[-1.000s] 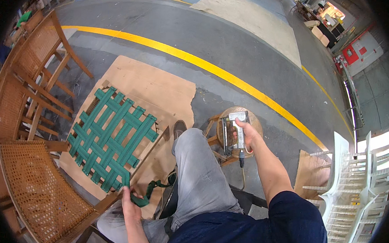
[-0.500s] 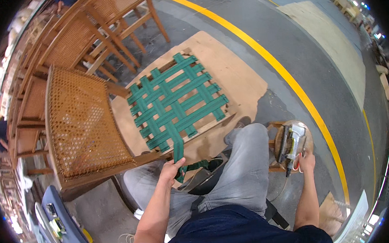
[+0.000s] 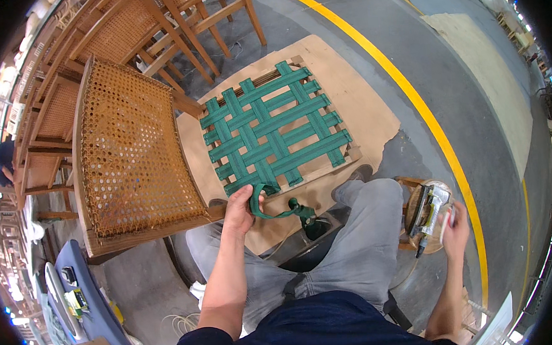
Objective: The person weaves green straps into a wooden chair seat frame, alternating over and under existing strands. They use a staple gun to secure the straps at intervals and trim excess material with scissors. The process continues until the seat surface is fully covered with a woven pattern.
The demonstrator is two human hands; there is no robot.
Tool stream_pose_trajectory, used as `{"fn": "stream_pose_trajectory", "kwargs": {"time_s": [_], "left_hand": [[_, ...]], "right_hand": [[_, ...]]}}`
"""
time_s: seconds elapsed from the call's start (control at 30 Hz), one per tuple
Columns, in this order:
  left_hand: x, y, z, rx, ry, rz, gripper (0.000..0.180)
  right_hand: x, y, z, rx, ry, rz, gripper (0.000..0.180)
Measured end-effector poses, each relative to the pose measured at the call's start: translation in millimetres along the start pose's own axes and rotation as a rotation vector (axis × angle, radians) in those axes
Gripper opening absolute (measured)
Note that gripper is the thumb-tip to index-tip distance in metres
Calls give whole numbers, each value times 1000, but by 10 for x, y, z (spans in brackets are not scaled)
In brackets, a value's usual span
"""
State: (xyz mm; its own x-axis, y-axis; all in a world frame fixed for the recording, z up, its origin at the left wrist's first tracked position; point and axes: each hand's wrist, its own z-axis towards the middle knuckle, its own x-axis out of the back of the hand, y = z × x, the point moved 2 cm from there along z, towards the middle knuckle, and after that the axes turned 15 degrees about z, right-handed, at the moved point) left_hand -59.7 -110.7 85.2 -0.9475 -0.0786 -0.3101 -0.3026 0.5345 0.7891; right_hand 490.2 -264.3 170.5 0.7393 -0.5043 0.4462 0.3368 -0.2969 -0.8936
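A wooden chair lies on its side with its cane back toward me and its seat frame laced with green webbing straps. My left hand grips the loose end of a green strap at the near edge of the seat. The strap runs down to a roll between my knees. My right hand rests on a metal staple gun that sits on a small round wooden stool to my right.
A sheet of cardboard lies under the chair on the grey concrete floor. Several more wooden cane chairs stand stacked at the upper left. A yellow floor line curves past on the right. A blue seat with small items is at lower left.
The view has swung left and down toward the chair. My left hand has stayed on the green strap; my right hand has stayed on the staple gun at the stool.
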Motion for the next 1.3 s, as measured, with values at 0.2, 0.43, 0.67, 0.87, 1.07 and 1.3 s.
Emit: {"fn": "stream_pose_trajectory", "kwargs": {"time_s": [0.2,0.43,0.67,0.87,1.07,1.3], "left_hand": [[-103,34,73,-6,-107,-5,19],[-102,-2,95,7,-85,-7,18],[-107,56,67,-5,-173,3,18],[-213,140,-126,-42,-98,-89,23],[-314,130,-357,-203,-121,-84,25],[-1012,408,-453,-239,-176,-16,19]], "right_hand": [[-2044,-1241,204,792,-760,-364,50],[-3455,-1098,234,1041,-1167,-734,46],[-3784,-953,126,1082,-1261,-743,39],[-2653,-985,273,650,-670,-193,44],[-374,-49,189,79,242,-412,56],[619,1112,-373,-164,206,-712,49]]}}
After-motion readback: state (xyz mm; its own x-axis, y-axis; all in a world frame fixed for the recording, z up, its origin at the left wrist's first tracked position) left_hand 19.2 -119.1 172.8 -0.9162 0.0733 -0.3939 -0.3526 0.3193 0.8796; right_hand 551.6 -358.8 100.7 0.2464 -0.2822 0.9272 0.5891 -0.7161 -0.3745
